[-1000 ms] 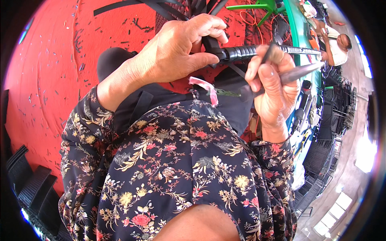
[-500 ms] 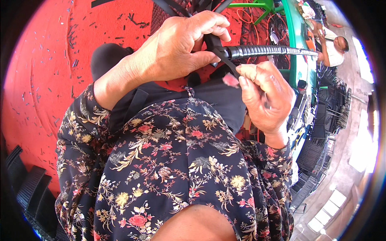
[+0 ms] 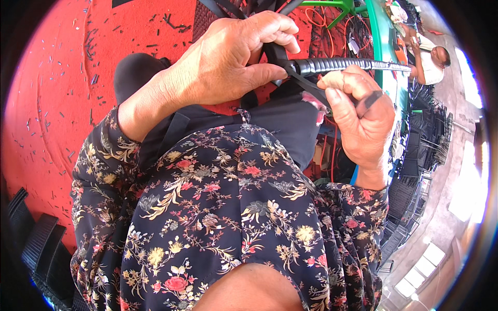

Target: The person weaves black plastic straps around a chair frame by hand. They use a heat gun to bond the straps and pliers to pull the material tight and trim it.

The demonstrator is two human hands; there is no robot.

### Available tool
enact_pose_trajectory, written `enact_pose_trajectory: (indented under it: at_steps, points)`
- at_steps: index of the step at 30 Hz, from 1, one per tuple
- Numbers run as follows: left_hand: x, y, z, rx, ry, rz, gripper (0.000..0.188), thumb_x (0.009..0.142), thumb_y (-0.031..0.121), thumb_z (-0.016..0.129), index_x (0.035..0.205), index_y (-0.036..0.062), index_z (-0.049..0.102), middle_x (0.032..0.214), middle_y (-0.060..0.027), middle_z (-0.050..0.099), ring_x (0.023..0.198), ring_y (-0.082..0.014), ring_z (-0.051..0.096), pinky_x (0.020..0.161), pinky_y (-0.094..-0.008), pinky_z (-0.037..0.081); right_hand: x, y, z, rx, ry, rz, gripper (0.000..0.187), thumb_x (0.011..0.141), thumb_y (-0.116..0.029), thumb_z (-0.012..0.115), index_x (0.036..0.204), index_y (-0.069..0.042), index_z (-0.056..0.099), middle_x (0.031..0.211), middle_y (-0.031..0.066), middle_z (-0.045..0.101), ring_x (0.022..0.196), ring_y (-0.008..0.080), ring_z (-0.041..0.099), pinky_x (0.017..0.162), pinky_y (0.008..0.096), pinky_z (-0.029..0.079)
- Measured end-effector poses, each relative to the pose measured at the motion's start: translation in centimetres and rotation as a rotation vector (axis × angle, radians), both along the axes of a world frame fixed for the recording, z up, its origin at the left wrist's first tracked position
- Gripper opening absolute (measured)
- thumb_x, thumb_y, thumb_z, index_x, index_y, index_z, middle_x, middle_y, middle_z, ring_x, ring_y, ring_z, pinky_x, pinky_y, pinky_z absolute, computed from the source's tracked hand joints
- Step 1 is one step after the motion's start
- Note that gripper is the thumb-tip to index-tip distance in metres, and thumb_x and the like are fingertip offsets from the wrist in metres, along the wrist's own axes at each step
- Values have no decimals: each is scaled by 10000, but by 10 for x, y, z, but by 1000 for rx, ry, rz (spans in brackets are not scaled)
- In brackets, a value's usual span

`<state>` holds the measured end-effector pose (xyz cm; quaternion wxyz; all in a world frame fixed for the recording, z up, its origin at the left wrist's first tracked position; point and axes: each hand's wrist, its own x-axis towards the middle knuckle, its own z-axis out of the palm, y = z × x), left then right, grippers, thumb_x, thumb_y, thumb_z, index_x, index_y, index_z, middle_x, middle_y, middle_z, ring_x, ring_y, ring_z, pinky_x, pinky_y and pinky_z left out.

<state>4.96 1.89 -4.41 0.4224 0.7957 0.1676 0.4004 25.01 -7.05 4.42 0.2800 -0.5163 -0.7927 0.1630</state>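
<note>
At upper centre, your left hand (image 3: 220,65) curls partly open around a flat-sided black bar (image 3: 274,53); from your thumb tip, a thin, flat black strip (image 3: 305,82) slants rightward, below the ribbed black rod (image 3: 345,64), into your right hand (image 3: 363,116)'s narrow thumb-and-forefinger pinch.

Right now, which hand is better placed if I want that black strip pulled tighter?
Probably your right hand: it appears to pinch the black strip, while your left hand grips the black piece beside the ribbed bar.

Right hand (image 3: 363,116): farther from the left end of the wrapped rod (image 3: 342,64) than half a second ago
Black strip (image 3: 305,81): longer stretch showing
Pink scrap (image 3: 313,99): shifted rightward below the rod
</note>
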Motion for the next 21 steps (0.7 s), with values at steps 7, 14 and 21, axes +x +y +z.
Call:
enact_pose_trajectory:
  at_steps: [7, 14, 21]
  points:
    - [0, 0, 0, 0, -19, -16, 545, 800, -39, 701, 1296, 18, 482, 1156, -59, 664, 618, -12, 440, 611, -180, 442, 1, 0, 4, -25, -7, 7, 94, 829, -2, 679, 914, 7, 639, 741, 71, 571, 582, 134, 506, 526, 251, 398]
    - [1, 0, 2, -10, -38, -9, 506, 778, 23, 720, 1232, 0, 496, 1080, -108, 675, 872, -199, 590, 744, -300, 503, 1, 0, 3, -10, -6, -2, 132, 801, 22, 689, 921, 1, 638, 744, 72, 579, 606, 143, 546, 542, 254, 416]
    - [1, -2, -3, 0, -8, 19, 515, 827, 7, 704, 1291, 15, 482, 1122, -41, 674, 597, -3, 405, 588, -171, 421, -16, -7, 0, 110, -175, 2, 115, 810, 46, 667, 915, 4, 646, 728, 71, 566, 566, 147, 527, 512, 268, 405]
